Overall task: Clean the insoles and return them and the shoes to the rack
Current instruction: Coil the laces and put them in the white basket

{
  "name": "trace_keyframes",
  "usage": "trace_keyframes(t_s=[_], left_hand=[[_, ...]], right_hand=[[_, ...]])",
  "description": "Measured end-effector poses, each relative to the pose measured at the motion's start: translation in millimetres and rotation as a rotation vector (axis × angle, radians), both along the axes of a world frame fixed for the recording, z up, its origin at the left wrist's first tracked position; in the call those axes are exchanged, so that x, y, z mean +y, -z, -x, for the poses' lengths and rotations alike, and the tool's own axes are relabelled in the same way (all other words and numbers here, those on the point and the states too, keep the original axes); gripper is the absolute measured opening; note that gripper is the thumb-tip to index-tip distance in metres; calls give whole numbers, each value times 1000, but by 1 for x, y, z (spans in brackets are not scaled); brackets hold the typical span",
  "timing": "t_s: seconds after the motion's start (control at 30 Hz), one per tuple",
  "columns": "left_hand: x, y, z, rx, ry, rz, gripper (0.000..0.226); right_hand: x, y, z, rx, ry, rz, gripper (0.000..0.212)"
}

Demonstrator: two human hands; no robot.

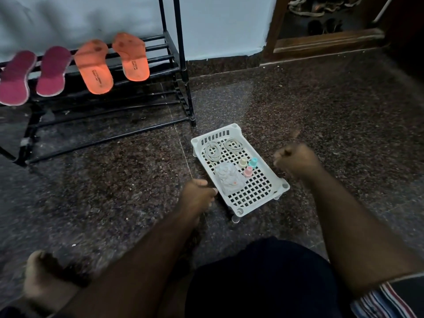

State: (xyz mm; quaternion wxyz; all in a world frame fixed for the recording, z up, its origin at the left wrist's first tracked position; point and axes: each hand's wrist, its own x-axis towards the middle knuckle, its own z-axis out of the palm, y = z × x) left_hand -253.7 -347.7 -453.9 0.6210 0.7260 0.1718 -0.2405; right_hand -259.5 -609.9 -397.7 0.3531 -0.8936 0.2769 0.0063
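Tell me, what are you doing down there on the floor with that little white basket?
A person sits on the floor by a black shoe rack. Four insoles lie across its upper bars: two maroon insoles and two orange insoles. The left hand touches the edge of the white basket, which holds a cloth, coiled laces and three small caps. The right hand is a loose fist beside the basket, holding nothing visible. No shoes are on the rack.

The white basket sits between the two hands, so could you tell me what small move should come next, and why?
Probably the left hand, already at the white basket's near edge, should reach in and pick up the crumpled cloth. The four insoles lie on the black rack; the orange ones show dark spots, and neither hand holds anything. The right hand hovers closed beside the basket.
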Motion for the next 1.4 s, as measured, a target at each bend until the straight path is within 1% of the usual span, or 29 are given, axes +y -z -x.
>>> trace_keyframes(t_s=[0.07,0.13,0.23,0.33,0.5,0.6,0.63,0.7,0.73,0.77,0.83,0.9,1.0,1.13,1.23,1.27,1.3,1.4], left_hand=[[0,1,9,68,70,-7,36],[-5,1,17,135,110,19,40],[-16,0,26,190,129,74,46],[-21,-4,29,176,110,96,52],[-31,-7,24,170,89,182,61],[-40,-7,13,168,80,216,63],[-42,-7,8,160,76,214,63],[-47,-9,-2,144,71,217,64],[-49,-9,-6,140,72,221,63],[-50,-9,-11,137,69,228,62],[-54,-7,-23,134,69,229,63],[-57,-6,-33,125,71,230,63],[-61,-3,-49,106,82,229,59],[-63,-3,-69,46,117,213,56],[-63,1,-82,0,138,212,41],[-64,3,-86,-19,155,192,40],[-64,5,-89,-44,168,169,44],[-64,12,-97,-92,151,114,68]], right_hand=[[-2,7,18,122,-39,11,9],[-2,20,31,153,-54,11,9],[0,32,36,123,-53,66,7],[0,34,34,113,-25,66,4],[-7,35,25,73,1,94,7],[-10,30,16,53,14,104,9],[-8,27,14,33,3,143,8],[-4,24,11,-57,-117,314,4],[-1,26,10,-113,-223,383,10],[3,30,10,-140,-345,408,17],[7,43,7,-133,-552,385,25],[5,55,0,-112,-677,403,28],[1,63,-14,-142,-681,430,32],[0,63,-40,-181,-683,456,18],[1,61,-64,-184,-647,455,17],[3,59,-72,-182,-642,459,17],[4,58,-81,-178,-644,467,17],[10,54,-107,-153,-632,489,17]])
